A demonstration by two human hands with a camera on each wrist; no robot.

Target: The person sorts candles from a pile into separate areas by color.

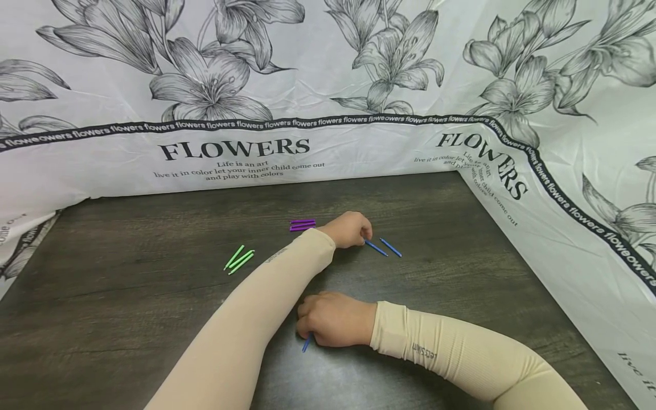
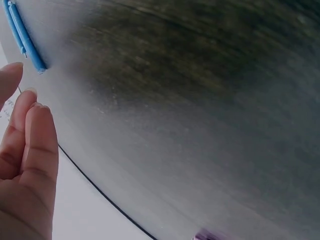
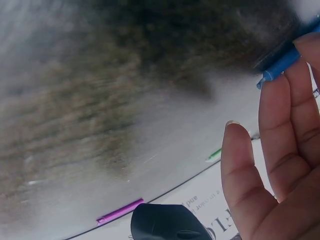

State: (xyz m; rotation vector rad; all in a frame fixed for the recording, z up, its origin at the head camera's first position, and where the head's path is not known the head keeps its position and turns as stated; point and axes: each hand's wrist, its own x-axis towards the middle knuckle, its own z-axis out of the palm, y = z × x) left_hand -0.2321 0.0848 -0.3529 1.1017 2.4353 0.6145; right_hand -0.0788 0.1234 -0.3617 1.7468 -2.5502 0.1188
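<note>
My left hand [image 1: 348, 229] reaches across to two thin blue candle-like sticks [image 1: 392, 247] lying side by side on the table. In the left wrist view, its thumb and fingers [image 2: 41, 135] are parted, with nothing between them, just short of the blue pair [image 2: 27, 42]. Closer to me, my right hand [image 1: 335, 319] pinches another blue candle-like stick [image 1: 307, 343] low over the tabletop. The right wrist view shows that stick [image 3: 284, 65] between thumb and fingertips, its narrow tip poking out. Part of it is hidden by the fingers.
Three purple sticks [image 1: 302, 221] lie beyond my left forearm. To its left is a group of green sticks [image 1: 241, 262]. The dark wooden table [image 1: 128, 319] is bordered at the back and right by a white flower-printed cloth [image 1: 359, 154].
</note>
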